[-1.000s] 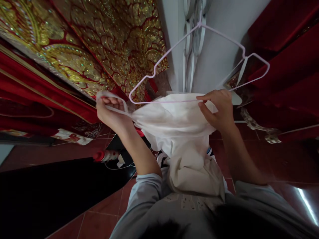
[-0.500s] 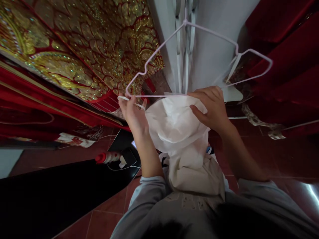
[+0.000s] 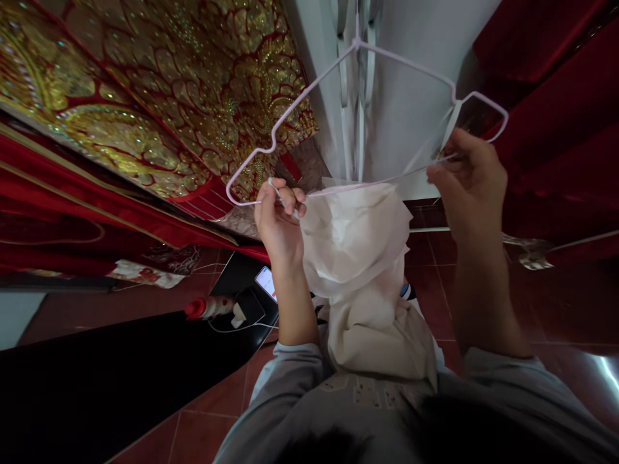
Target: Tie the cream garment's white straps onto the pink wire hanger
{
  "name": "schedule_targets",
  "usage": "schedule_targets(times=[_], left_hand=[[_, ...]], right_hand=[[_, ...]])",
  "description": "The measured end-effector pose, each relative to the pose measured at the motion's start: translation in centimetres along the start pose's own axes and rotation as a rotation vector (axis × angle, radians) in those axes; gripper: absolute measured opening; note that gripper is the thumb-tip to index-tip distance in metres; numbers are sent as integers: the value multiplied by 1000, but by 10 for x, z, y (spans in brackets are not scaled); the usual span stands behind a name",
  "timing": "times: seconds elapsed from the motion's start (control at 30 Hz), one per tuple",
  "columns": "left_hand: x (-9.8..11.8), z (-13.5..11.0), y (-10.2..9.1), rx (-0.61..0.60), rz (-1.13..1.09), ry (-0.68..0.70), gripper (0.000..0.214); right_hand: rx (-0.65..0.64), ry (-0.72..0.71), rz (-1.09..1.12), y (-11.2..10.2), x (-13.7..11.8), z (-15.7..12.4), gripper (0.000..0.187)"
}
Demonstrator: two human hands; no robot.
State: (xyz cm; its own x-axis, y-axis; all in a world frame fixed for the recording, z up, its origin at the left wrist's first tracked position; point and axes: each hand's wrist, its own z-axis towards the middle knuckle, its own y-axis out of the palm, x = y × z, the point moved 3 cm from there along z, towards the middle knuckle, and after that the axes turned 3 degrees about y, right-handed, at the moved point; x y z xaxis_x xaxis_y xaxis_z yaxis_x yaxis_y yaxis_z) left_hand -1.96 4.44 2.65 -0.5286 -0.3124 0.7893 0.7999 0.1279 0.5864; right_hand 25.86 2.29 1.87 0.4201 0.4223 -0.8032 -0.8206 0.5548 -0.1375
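A pale pink hanger [image 3: 404, 62] hangs before me, its hook cut off by the top edge. White thin cloth [image 3: 353, 238] drapes below its lower bar and bunches down toward my lap. At the bar's left part, my left hand [image 3: 280, 222] has its fingers curled round a thin white strap [image 3: 273, 187], close against the hanger. Near the lower right corner, my right hand [image 3: 471, 177] pinches at the bar. Another white strap [image 3: 453, 122] loops down from the right notch to those fingers. Whether that strap is also gripped, I cannot tell.
Gold-sequined red garments [image 3: 193, 77] hang at left, dark red cloth [image 3: 556, 129] at right. Behind the hanger are white cabinet doors [image 3: 406, 96] with long handles. A black table [image 3: 145, 374] at lower left holds a red-capped bottle [image 3: 213, 307] and a lit phone [image 3: 265, 282].
My right hand has moved from the middle of the cloth to the hanger's lower right. My left hand shifted slightly right and its fingers curled in. The hanger tilted, its left end lower.
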Motion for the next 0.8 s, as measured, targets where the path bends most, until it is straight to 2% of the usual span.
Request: schedule_targets(times=[0.07,0.13,0.23,0.27,0.33,0.4,0.47,0.5,0.57,0.63,0.7,0.73,0.8], left_hand=[[-1,-2,2,6,-31,-13,31],[-2,-3,3,11,-49,-13,31],[-1,-3,3,36,-45,25,35],[-1,-2,3,47,-36,39,37],[0,-1,2,59,-18,57,37],[0,-1,0,50,-18,68,33],[0,-2,-1,18,-21,75,29],[1,-2,-2,-1,-18,74,27],[1,-1,-4,-27,5,67,24],[2,1,-5,-34,19,66,22],[3,2,-5,-39,18,65,21],[3,3,-4,-41,11,69,20],[3,3,-3,-41,-6,84,19]], right_hand=[[-132,130,19,0,-10,6,26],[-173,143,49,1,-27,9,7],[-128,66,177,4,-47,15,7],[-112,38,218,6,-49,19,12],[-37,-33,266,9,-42,29,32],[100,-132,288,6,-22,42,41],[257,-221,357,-3,8,55,40],[298,-245,399,-9,26,61,45],[413,-233,449,-25,62,69,39],[551,-216,438,-42,87,68,32],[680,-271,389,-55,89,58,26],[716,-322,357,-58,82,51,23],[700,-424,291,-55,55,35,20]])
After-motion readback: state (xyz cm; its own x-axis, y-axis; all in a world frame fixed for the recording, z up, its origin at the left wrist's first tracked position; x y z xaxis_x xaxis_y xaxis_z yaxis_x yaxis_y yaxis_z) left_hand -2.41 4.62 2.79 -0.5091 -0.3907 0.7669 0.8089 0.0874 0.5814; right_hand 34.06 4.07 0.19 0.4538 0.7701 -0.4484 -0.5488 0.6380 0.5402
